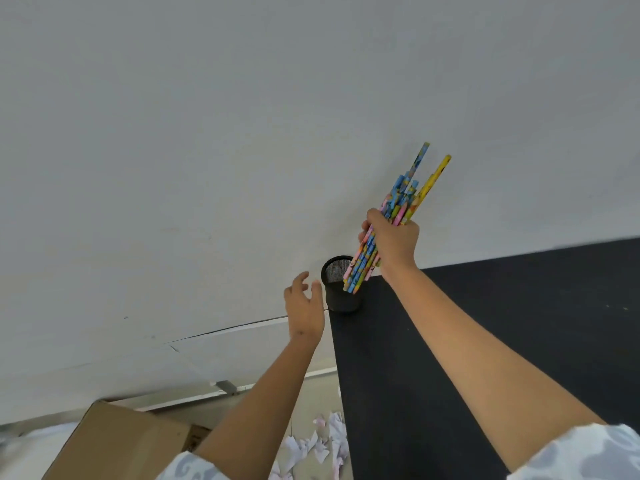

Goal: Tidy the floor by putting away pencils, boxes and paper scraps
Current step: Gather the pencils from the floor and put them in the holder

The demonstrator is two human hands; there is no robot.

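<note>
Now a bundle of colourful patterned wooden pencils (398, 220) is clenched in the right hand (393, 239) above a black mesh cylindrical pencil cup (341, 292).

Lower pencil ends hang at the cup's rim, in front of its mouth; upper ends fan up against the white wall (242, 116). The cup stands at the far left corner of the black tabletop (502, 341). Printing on the pencils is too small to read. The left hand (304, 308) hovers just beside the cup's left side, fingers spread and curled, holding nothing. Both forearms reach forward, bare below pale patterned sleeves (581, 455). Below lie torn white paper scraps (322, 445) and a brown cardboard box (117, 441) on the floor.
</note>
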